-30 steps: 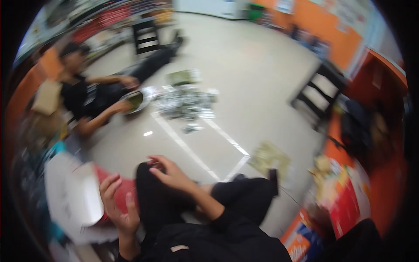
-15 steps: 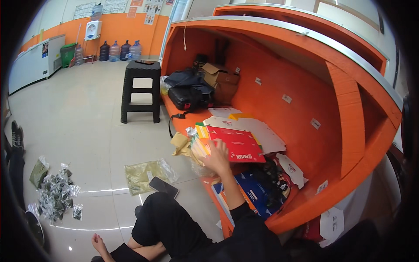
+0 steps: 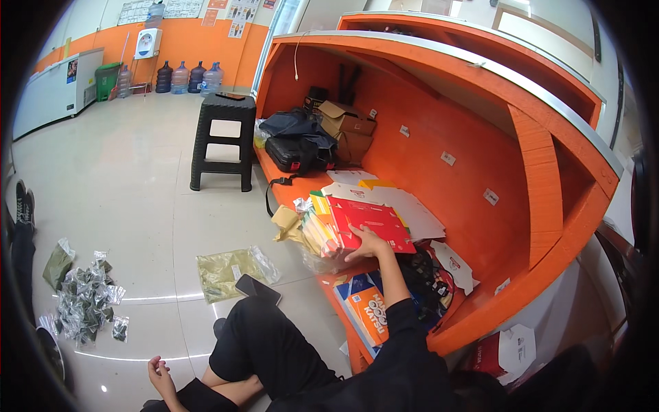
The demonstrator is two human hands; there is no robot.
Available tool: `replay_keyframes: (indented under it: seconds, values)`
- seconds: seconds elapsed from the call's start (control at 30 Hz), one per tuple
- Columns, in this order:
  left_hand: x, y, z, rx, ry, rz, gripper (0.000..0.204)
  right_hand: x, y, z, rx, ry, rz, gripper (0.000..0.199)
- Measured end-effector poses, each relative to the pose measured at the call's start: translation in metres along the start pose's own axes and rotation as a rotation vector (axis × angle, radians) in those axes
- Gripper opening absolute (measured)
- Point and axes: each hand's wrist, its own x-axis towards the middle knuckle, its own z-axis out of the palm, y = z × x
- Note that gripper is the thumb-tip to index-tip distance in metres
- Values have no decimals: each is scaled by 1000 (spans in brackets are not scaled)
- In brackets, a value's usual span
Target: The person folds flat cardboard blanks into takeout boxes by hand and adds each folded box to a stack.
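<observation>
My right hand [image 3: 368, 243] reaches onto the orange shelf, over the lower edge of a flat red carton [image 3: 367, 214]. Its thumb and fingers are spread apart, and I see no firm grip. Just left of it lies a bundle of white and orange folded packaging [image 3: 320, 230] beside crumpled tan paper [image 3: 287, 221]. Under my forearm is an orange, white and blue printed carton [image 3: 366, 312], partly hidden by the sleeve. Low at the left, my left hand [image 3: 160, 376] hangs above the floor near my leg, fingers loosely bent and apart, with nothing in them.
A phone [image 3: 258, 288] and a yellowish plastic bag [image 3: 226, 276] lie on the floor. Many small clear sachets [image 3: 86, 302] form a pile at left, near another person's leg [image 3: 24, 268]. A black stool [image 3: 224, 141] stands by the shelf. Dark cables [image 3: 429, 278] lie right of my hand.
My right hand has moved right from the white and orange packaging to the red carton's lower edge, its fingers spreading. My left hand has lifted slightly. The view has shifted a little.
</observation>
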Motion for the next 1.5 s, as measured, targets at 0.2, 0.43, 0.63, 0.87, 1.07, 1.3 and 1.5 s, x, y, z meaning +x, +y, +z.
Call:
replay_keyframes:
  seconds: [0.2,0.43,0.63,0.87,1.07,1.3,1.5]
  values:
    - [-6,5,3,16,-9,51,18,-3,4,-20,201,-55,-105,85]
    - [-12,18,4,75,-50,16,19,-6,2,-19,307,33,-197,60]
    - [-15,24,7,64,-57,34,19,-7,4,-22,301,28,-198,56]
    - [-13,19,7,99,-62,-5,17,-2,11,-19,296,78,-251,51]
    - [-15,27,7,110,-81,14,17,2,15,-17,295,104,-276,48]
    - [-14,12,8,105,-89,24,17,-6,-3,-21,347,181,-205,41]
    - [-19,41,7,125,-135,-14,18,-12,-41,-2,-97,408,-96,22]
